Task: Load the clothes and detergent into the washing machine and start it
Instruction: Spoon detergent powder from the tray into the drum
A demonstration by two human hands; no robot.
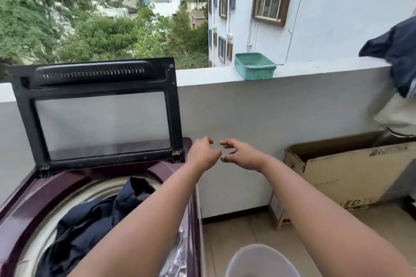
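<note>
A maroon top-loading washing machine (29, 195) stands at the lower left with its black-framed glass lid (99, 114) raised upright. Dark navy clothes (94, 216) lie in its drum. More dark and pale clothes (398, 56) hang over the balcony wall at the far right. My left hand (202, 153) and my right hand (242, 153) are stretched out side by side in mid-air, right of the lid, in front of the wall. Both have loosely curled fingers and hold nothing. No detergent is in view.
A grey balcony parapet (270, 108) runs across, with a teal plastic tub (255, 66) on its ledge. A large flat cardboard box (351, 175) leans against the wall at right. A pale round container rim (261, 261) shows at the bottom. Tiled floor lies between.
</note>
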